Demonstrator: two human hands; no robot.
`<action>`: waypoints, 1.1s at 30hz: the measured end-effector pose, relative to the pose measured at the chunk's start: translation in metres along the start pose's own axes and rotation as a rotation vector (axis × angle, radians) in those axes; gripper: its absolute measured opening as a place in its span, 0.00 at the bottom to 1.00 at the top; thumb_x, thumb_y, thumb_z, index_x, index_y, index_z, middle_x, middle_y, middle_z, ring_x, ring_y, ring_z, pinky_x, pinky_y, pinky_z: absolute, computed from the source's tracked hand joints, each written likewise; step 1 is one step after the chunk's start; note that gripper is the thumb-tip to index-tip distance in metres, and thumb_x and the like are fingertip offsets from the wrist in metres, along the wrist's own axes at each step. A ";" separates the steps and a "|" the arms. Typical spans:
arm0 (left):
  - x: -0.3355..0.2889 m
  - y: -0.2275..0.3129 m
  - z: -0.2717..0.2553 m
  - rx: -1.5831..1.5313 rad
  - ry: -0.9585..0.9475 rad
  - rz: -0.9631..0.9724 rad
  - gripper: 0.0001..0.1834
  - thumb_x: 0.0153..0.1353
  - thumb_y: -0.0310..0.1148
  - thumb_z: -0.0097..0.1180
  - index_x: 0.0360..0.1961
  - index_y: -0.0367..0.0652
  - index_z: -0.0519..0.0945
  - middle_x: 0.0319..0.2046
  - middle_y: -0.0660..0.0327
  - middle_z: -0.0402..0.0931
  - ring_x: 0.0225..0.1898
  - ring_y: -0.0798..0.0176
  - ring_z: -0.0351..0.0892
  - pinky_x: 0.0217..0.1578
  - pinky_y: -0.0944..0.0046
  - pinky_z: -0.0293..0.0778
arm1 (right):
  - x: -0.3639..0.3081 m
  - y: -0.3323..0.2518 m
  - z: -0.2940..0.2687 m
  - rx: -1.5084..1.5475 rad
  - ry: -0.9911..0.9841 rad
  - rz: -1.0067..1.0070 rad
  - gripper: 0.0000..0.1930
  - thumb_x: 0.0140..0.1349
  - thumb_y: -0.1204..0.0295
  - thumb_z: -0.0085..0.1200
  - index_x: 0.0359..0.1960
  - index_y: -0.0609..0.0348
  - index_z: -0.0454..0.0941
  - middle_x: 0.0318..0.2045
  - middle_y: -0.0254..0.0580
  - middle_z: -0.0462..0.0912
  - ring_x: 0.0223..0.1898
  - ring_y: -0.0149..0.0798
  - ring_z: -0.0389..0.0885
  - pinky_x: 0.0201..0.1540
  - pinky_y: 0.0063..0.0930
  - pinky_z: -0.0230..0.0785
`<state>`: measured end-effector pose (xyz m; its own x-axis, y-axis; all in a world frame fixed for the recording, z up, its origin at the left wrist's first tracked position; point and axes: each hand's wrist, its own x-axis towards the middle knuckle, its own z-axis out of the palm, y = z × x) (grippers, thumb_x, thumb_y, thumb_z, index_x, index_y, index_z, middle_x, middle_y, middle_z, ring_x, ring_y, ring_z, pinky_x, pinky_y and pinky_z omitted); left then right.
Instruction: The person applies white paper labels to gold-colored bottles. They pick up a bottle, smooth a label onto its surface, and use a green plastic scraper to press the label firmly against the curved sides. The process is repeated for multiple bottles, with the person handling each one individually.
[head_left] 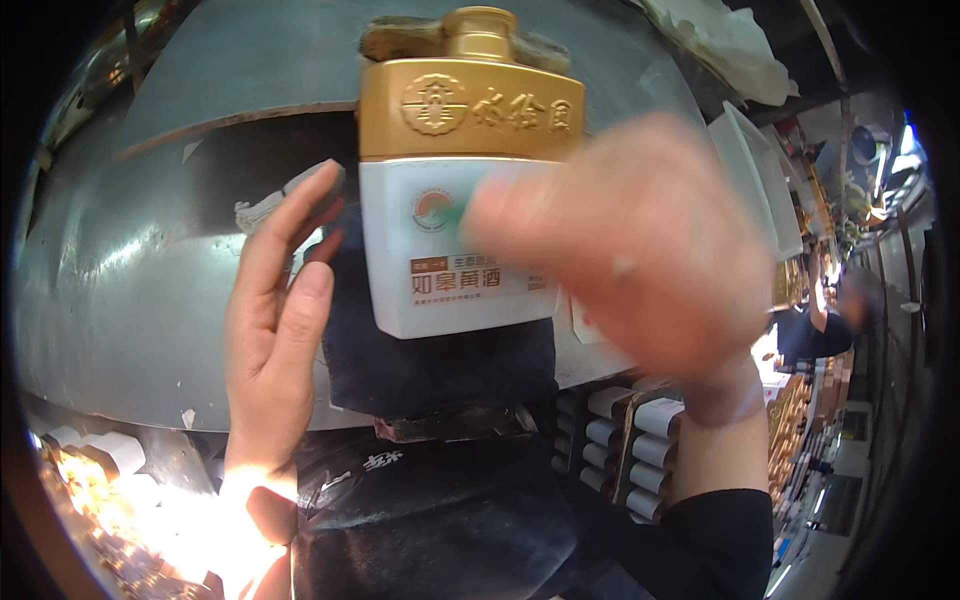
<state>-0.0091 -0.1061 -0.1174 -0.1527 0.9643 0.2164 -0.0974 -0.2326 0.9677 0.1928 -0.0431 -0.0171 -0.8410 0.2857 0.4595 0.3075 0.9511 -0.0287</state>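
A flat white bottle [390, 250] with a gold shoulder and short gold neck lies face up, its neck pointing away from me. It rests on a dark cloth pad [440, 370]. My left hand [275, 320] is beside the bottle's left edge, fingers apart, apparently empty, with a grey covering on a fingertip. My right hand [650, 250] hovers over the bottle's right side, smeared by motion. A small green patch [455, 216] shows at its fingertips over the bottle's front; what it is cannot be made out.
A grey metal table [110, 270] curves around the pad. A crumpled whitish scrap [260, 212] lies beyond my left hand. Rows of white bottles [655, 450] stand below the table edge. Another person [815, 335] is at the far right, near a pale bin [755, 180].
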 end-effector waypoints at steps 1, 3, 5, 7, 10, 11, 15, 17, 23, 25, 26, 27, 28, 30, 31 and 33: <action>-0.004 -0.001 -0.004 -0.001 0.046 -0.025 0.25 0.69 0.33 0.44 0.65 0.35 0.64 0.64 0.53 0.64 0.65 0.58 0.63 0.65 0.57 0.59 | 0.008 0.014 -0.003 -0.060 0.012 -0.002 0.12 0.46 0.76 0.63 0.36 0.56 0.84 0.30 0.33 0.84 0.32 0.34 0.81 0.33 0.28 0.71; -0.001 -0.001 -0.004 0.045 0.022 0.035 0.24 0.69 0.33 0.44 0.64 0.35 0.65 0.63 0.52 0.65 0.64 0.57 0.65 0.65 0.57 0.59 | -0.016 0.013 -0.001 -0.036 -0.018 -0.034 0.11 0.48 0.77 0.63 0.36 0.56 0.84 0.31 0.34 0.84 0.33 0.35 0.81 0.34 0.28 0.72; 0.001 -0.002 -0.001 0.051 0.017 0.034 0.24 0.69 0.33 0.44 0.63 0.35 0.66 0.62 0.52 0.66 0.64 0.57 0.66 0.64 0.56 0.60 | -0.036 -0.004 -0.001 0.139 -0.104 -0.049 0.10 0.49 0.78 0.63 0.36 0.57 0.84 0.33 0.36 0.84 0.35 0.35 0.82 0.35 0.29 0.73; 0.001 -0.006 0.000 0.059 0.038 0.029 0.23 0.69 0.33 0.44 0.63 0.35 0.67 0.62 0.52 0.67 0.64 0.56 0.66 0.64 0.56 0.61 | -0.037 0.005 -0.014 0.174 -0.082 0.034 0.10 0.49 0.79 0.64 0.35 0.58 0.83 0.34 0.37 0.84 0.36 0.37 0.82 0.36 0.30 0.74; 0.003 -0.008 0.001 0.067 0.072 0.017 0.23 0.69 0.33 0.45 0.62 0.34 0.68 0.62 0.51 0.67 0.64 0.56 0.66 0.63 0.55 0.63 | -0.033 0.034 -0.026 0.007 -0.021 0.080 0.11 0.47 0.79 0.65 0.34 0.57 0.83 0.33 0.36 0.84 0.34 0.37 0.81 0.36 0.31 0.73; 0.002 -0.008 0.000 0.077 0.071 0.021 0.23 0.69 0.33 0.45 0.62 0.34 0.68 0.62 0.51 0.67 0.63 0.55 0.66 0.63 0.55 0.63 | -0.041 0.034 -0.023 0.012 -0.028 0.057 0.11 0.47 0.79 0.65 0.34 0.57 0.83 0.34 0.35 0.84 0.34 0.37 0.80 0.36 0.31 0.73; -0.001 -0.008 0.001 0.100 0.091 0.028 0.23 0.68 0.33 0.45 0.62 0.33 0.68 0.61 0.51 0.68 0.63 0.55 0.67 0.62 0.55 0.64 | -0.057 -0.001 -0.005 0.123 0.008 0.100 0.06 0.47 0.76 0.64 0.28 0.56 0.81 0.29 0.34 0.82 0.30 0.34 0.79 0.30 0.26 0.71; 0.000 -0.007 -0.001 0.108 0.093 0.036 0.23 0.68 0.32 0.45 0.61 0.33 0.68 0.61 0.51 0.69 0.63 0.55 0.68 0.62 0.55 0.64 | -0.042 0.013 -0.013 0.105 0.023 0.209 0.09 0.44 0.77 0.64 0.31 0.56 0.83 0.30 0.32 0.83 0.32 0.32 0.80 0.33 0.25 0.73; 0.000 -0.003 0.003 0.056 0.095 0.070 0.22 0.69 0.32 0.44 0.61 0.33 0.68 0.60 0.51 0.69 0.61 0.55 0.70 0.62 0.56 0.65 | -0.009 0.003 0.033 0.013 0.194 -0.082 0.09 0.37 0.72 0.60 0.24 0.55 0.76 0.22 0.32 0.76 0.25 0.33 0.77 0.25 0.26 0.70; 0.000 0.003 0.008 0.053 0.141 0.045 0.22 0.69 0.31 0.42 0.62 0.34 0.68 0.60 0.52 0.69 0.60 0.55 0.70 0.61 0.57 0.66 | 0.024 0.012 0.039 -0.018 0.359 0.032 0.08 0.37 0.73 0.58 0.23 0.54 0.75 0.23 0.31 0.74 0.24 0.31 0.76 0.23 0.25 0.68; -0.004 0.006 0.003 0.064 0.200 0.020 0.22 0.69 0.31 0.42 0.62 0.33 0.68 0.60 0.51 0.69 0.60 0.55 0.70 0.61 0.57 0.66 | 0.044 0.010 0.040 0.031 0.435 0.140 0.09 0.37 0.73 0.58 0.24 0.54 0.75 0.24 0.31 0.75 0.24 0.30 0.75 0.22 0.25 0.68; -0.009 0.006 -0.005 0.073 0.263 -0.007 0.22 0.69 0.31 0.42 0.62 0.33 0.67 0.60 0.50 0.69 0.61 0.55 0.70 0.61 0.57 0.66 | 0.043 0.006 0.058 0.055 0.469 0.039 0.08 0.38 0.72 0.57 0.23 0.56 0.75 0.22 0.34 0.74 0.23 0.33 0.74 0.21 0.26 0.66; -0.013 0.011 -0.011 0.056 0.277 -0.022 0.23 0.69 0.31 0.41 0.62 0.31 0.67 0.60 0.49 0.68 0.61 0.54 0.69 0.61 0.57 0.65 | 0.042 -0.003 0.066 0.054 0.497 -0.063 0.08 0.39 0.70 0.56 0.22 0.59 0.76 0.20 0.37 0.74 0.22 0.36 0.73 0.20 0.28 0.65; -0.008 0.001 -0.015 0.002 0.261 -0.034 0.23 0.70 0.30 0.40 0.62 0.29 0.65 0.61 0.47 0.66 0.62 0.53 0.68 0.63 0.55 0.64 | 0.013 -0.029 0.075 0.026 0.326 -0.161 0.10 0.41 0.69 0.54 0.21 0.64 0.77 0.18 0.43 0.75 0.18 0.40 0.72 0.17 0.31 0.63; -0.006 -0.002 -0.017 -0.009 0.280 0.002 0.23 0.70 0.30 0.39 0.62 0.28 0.65 0.62 0.47 0.65 0.62 0.53 0.67 0.64 0.55 0.63 | -0.001 -0.041 0.070 0.215 0.214 -0.184 0.09 0.36 0.68 0.53 0.17 0.57 0.68 0.18 0.37 0.68 0.20 0.35 0.71 0.20 0.27 0.63; -0.005 0.002 -0.013 0.002 0.261 -0.025 0.23 0.70 0.29 0.38 0.63 0.27 0.64 0.63 0.47 0.64 0.63 0.52 0.66 0.65 0.53 0.62 | 0.003 -0.026 0.064 0.203 0.521 -0.091 0.08 0.40 0.69 0.54 0.19 0.59 0.71 0.17 0.39 0.71 0.18 0.39 0.71 0.18 0.31 0.62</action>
<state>-0.0213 -0.1126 -0.1183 -0.3986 0.9044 0.1523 -0.1019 -0.2087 0.9726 0.1536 -0.0598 -0.0714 -0.5134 0.1546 0.8441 0.1084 0.9874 -0.1149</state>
